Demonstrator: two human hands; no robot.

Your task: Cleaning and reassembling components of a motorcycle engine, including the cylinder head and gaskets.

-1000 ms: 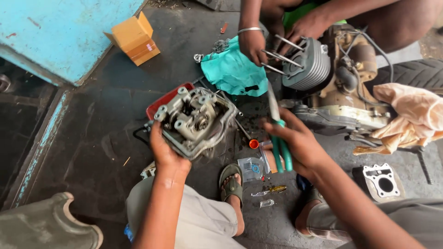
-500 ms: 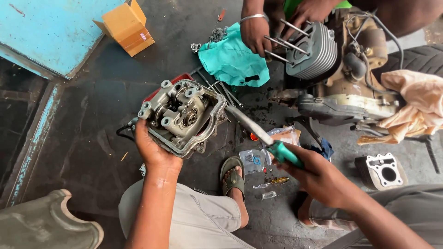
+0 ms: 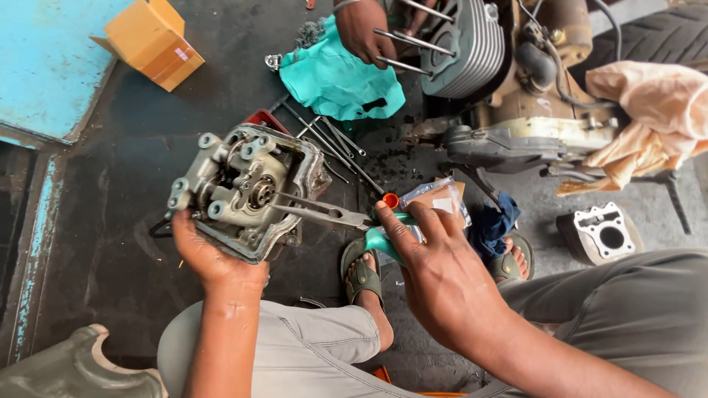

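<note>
A person sits low on a dark, oily concrete floor (image 3: 110, 243), looking down at both hands. The left hand (image 3: 210, 258) is clenched under the near edge of a grey metal cylinder head (image 3: 243, 191), tilting its open side up toward the camera. The right hand (image 3: 442, 276) is wrapped around the green handles of a pair of long-nose pliers (image 3: 332, 214). The pliers' long axis runs almost level, from the right hand leftward, with the thin metal tips reaching into the middle of the cylinder head, touching or just beside a small round part there. So the head lies directly left of the right hand's grip, and the left hand is the one nearer to it. Toward the far edge of the floor, another person's hand (image 3: 365, 29) rests by the long studs of an engine block (image 3: 472, 37), beside a teal cloth (image 3: 335, 81).
</note>
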